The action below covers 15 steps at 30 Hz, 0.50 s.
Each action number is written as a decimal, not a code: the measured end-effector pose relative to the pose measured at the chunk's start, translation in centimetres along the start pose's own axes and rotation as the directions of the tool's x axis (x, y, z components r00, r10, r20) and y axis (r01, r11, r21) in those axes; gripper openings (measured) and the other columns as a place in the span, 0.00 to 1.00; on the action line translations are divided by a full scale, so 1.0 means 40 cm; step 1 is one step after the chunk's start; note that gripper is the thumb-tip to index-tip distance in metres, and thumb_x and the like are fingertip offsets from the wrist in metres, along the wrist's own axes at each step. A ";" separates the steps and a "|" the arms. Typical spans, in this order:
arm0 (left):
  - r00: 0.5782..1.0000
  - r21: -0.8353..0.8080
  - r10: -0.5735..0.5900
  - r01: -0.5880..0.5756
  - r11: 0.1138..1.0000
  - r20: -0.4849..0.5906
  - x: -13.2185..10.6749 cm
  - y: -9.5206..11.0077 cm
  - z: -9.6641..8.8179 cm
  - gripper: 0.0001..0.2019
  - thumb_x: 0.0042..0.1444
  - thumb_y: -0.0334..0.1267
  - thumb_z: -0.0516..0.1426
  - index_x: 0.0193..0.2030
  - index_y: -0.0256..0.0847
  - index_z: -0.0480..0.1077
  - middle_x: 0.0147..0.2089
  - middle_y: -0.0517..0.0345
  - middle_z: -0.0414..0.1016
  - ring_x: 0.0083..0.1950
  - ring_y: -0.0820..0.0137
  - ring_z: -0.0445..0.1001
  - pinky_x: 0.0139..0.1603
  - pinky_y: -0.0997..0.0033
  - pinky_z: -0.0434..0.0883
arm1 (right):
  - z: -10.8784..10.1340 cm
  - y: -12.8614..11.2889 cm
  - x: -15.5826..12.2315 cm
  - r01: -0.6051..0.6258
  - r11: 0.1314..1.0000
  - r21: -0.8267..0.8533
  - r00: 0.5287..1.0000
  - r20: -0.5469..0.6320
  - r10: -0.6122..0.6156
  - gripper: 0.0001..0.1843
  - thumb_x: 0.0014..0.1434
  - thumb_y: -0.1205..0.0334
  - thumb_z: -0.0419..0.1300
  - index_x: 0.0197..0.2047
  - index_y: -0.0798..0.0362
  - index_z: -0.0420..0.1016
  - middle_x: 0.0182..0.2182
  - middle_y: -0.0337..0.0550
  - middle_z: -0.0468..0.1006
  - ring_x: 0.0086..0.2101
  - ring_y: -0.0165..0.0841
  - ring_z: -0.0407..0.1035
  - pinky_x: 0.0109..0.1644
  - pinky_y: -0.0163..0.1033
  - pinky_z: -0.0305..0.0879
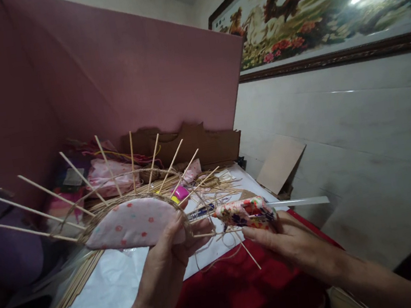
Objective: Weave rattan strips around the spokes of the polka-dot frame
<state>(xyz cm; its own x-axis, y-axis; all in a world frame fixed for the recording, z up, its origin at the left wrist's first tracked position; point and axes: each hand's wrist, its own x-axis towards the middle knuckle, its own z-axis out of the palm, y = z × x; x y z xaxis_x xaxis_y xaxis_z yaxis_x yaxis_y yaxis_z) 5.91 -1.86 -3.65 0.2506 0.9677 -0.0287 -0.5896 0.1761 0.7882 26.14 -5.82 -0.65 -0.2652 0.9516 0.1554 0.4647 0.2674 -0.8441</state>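
My left hand [172,244] is closed on the right end of a half-round craft piece [135,224]. Pale fabric with small red flowers covers its face, and twine wraps its curved edge. Thin wooden sticks [133,161] fan outward from that edge, with a strand of twine [117,175] running across them. In my right hand [277,235] is a flower-patterned hot glue gun [241,213], with a long clear glue stick [303,202] out of its back. The gun's nozzle points left, close to the sticks at the piece's right end. Whether it touches them I cannot tell.
Loose sticks [228,184] and pink fabric [108,177] lie behind the piece on white paper [112,282]. A red cloth [224,298] covers the near side. Torn cardboard [189,143] stands at the back, and a board [280,164] leans against the tiled wall.
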 end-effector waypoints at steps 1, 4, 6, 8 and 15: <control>1.000 0.001 -0.010 0.010 1.000 -0.006 0.001 0.000 0.000 0.25 0.56 0.37 0.51 0.61 0.36 0.55 0.33 0.47 0.80 0.41 0.57 0.77 0.49 0.53 0.68 | 0.000 0.000 0.001 -0.011 1.000 0.016 1.000 0.006 0.011 0.15 0.60 0.53 0.52 0.42 0.51 0.73 0.40 0.41 0.75 0.43 0.36 0.67 0.54 0.43 0.60; 0.999 -0.025 -0.036 0.035 0.999 -0.016 0.005 -0.002 -0.005 0.22 0.55 0.37 0.53 0.56 0.35 0.60 0.32 0.47 0.80 0.42 0.56 0.77 0.48 0.54 0.69 | 0.001 0.000 0.002 -0.026 0.999 0.032 1.000 0.000 0.026 0.13 0.59 0.53 0.53 0.41 0.50 0.73 0.42 0.40 0.74 0.44 0.36 0.66 0.55 0.42 0.57; 0.999 -0.041 -0.047 0.046 0.998 -0.016 0.008 -0.004 -0.010 0.18 0.53 0.38 0.55 0.50 0.34 0.65 0.32 0.46 0.80 0.43 0.55 0.77 0.47 0.55 0.69 | 0.000 0.000 0.002 -0.031 0.999 0.032 1.000 -0.005 0.031 0.13 0.59 0.53 0.53 0.41 0.50 0.73 0.41 0.40 0.74 0.43 0.36 0.66 0.54 0.41 0.58; 0.999 -0.041 -0.052 0.052 0.998 -0.015 0.009 -0.006 -0.013 0.15 0.52 0.39 0.55 0.45 0.34 0.68 0.33 0.45 0.79 0.42 0.55 0.77 0.47 0.56 0.70 | 0.000 0.000 0.001 -0.027 0.999 0.032 1.000 -0.005 0.027 0.13 0.59 0.53 0.53 0.40 0.49 0.73 0.39 0.40 0.74 0.42 0.36 0.67 0.52 0.41 0.60; 1.000 -0.030 -0.026 0.026 0.999 -0.012 0.005 -0.006 -0.010 0.19 0.53 0.37 0.54 0.52 0.33 0.64 0.33 0.45 0.80 0.42 0.55 0.77 0.48 0.53 0.69 | 0.002 0.002 0.001 0.008 1.000 -0.017 1.000 -0.023 -0.009 0.13 0.59 0.53 0.52 0.39 0.49 0.74 0.36 0.41 0.74 0.41 0.37 0.67 0.51 0.43 0.61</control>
<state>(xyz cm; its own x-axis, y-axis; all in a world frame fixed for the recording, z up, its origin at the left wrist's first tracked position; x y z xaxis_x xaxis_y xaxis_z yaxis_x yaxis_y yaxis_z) 5.81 -1.64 -4.09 0.2566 0.9648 -0.0572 -0.6056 0.2066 0.7685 26.09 -5.76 -0.76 -0.2496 0.9525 0.1746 0.4769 0.2778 -0.8339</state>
